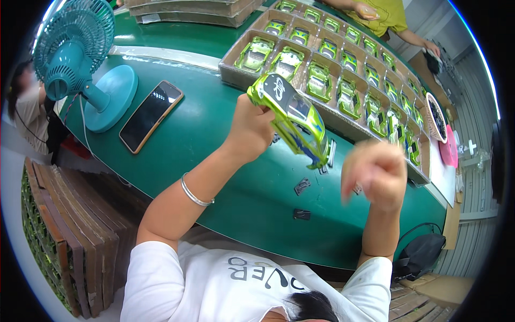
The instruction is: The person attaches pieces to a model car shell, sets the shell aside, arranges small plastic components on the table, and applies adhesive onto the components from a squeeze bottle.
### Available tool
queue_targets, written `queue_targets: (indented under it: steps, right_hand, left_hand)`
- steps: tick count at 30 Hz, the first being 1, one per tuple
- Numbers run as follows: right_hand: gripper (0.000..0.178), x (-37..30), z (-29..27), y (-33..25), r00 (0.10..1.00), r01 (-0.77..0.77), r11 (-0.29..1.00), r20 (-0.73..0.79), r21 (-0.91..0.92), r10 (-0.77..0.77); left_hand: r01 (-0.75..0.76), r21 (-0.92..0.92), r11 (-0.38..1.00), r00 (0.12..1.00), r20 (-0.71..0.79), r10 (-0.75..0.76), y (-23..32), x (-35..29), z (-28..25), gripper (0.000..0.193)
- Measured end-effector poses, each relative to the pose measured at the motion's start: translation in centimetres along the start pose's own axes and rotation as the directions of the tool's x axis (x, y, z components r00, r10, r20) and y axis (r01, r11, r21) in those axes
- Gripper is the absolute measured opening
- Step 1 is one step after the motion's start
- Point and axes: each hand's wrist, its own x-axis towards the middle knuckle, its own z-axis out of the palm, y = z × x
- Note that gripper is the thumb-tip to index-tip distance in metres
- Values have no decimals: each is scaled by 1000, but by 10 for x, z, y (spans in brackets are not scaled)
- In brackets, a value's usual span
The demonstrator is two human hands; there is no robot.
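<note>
The left hand (251,127) holds a green toy car (296,117) up over the table (244,201), by the near edge of a box (236,79). The right hand (376,174) looks curled but blurry; I cannot tell if it holds anything. Black bits (301,214) lie toward the table's front edge.

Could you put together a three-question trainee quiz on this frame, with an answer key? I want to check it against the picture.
1. Which hand holds the green car shell?
2. True or false: the phone lies on the table beside the fan.
3. The compartmented tray holds: A) metal bracelets; B) other car shells; C) folded cloths.

Key: 1. The left hand. 2. True. 3. B.
</note>
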Motion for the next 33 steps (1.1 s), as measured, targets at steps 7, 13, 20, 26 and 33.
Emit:
queue_targets:
  steps: [7, 13, 20, 26, 33]
  right_hand:
    - [23, 17, 8, 26, 860, -320, 942, -386, 103, 335]
    - [26, 13, 19, 39, 851, -313, 888, -316, 337, 420]
    - [52, 14, 20, 56, 859, -212, 963, -438, 168, 265]
    - [72, 14, 34, 58, 917, -305, 602, -398, -738, -24]
    - [55, 12, 36, 70, 894, -243, 689, -433, -683, -113]
  left_hand:
    - [25, 159, 987, 963, 260, -66, 7, -4, -2, 23]
    - [120, -84, 989, 902, 426, -73, 1, 2, -8, 31]
    - [63, -46, 997, 995, 84, -59, 2, -6, 8, 12]
    - [97, 176, 980, 995, -32, -93, -9, -3, 9, 11]
    - [48, 235, 971, 998, -37, -40, -12, -7, 17, 15]
